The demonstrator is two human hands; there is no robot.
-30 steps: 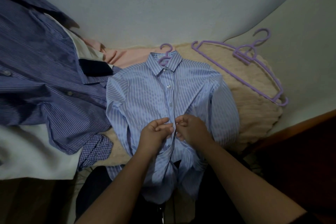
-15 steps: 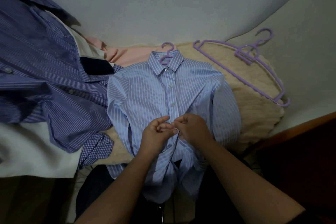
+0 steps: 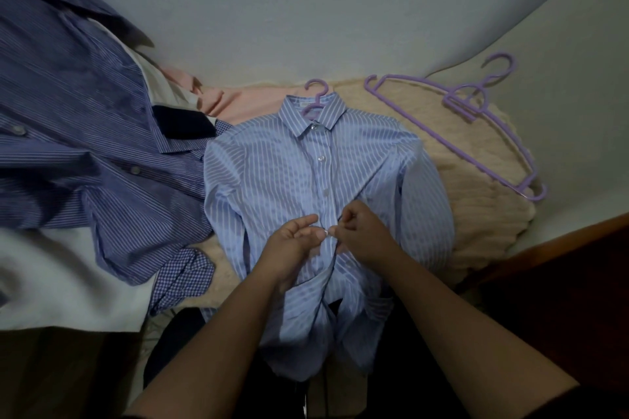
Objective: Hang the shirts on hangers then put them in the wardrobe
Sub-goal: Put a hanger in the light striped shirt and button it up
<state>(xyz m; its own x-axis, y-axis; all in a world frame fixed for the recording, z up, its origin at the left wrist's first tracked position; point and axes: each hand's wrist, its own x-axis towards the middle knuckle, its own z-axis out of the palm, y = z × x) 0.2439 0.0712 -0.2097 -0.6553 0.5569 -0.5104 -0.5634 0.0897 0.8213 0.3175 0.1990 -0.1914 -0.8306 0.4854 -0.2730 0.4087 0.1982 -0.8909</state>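
A light blue striped shirt lies flat in front of me, collar away from me, with a purple hanger's hook sticking out of the collar. Its upper buttons are fastened; the lower front hangs apart. My left hand and my right hand meet at the placket halfway down. Both pinch the shirt's front edges at a button. Two spare purple hangers lie at the right. A dark blue striped shirt lies spread at the left.
A cream fluffy blanket covers the surface under the shirt. Pink cloth and white cloth lie at the left. A grey wall rises behind. Dark wooden furniture stands at the right.
Both hands stay at the same button on the placket, with the fingers shifting a little. The view has drifted slightly; the shirt has not moved.
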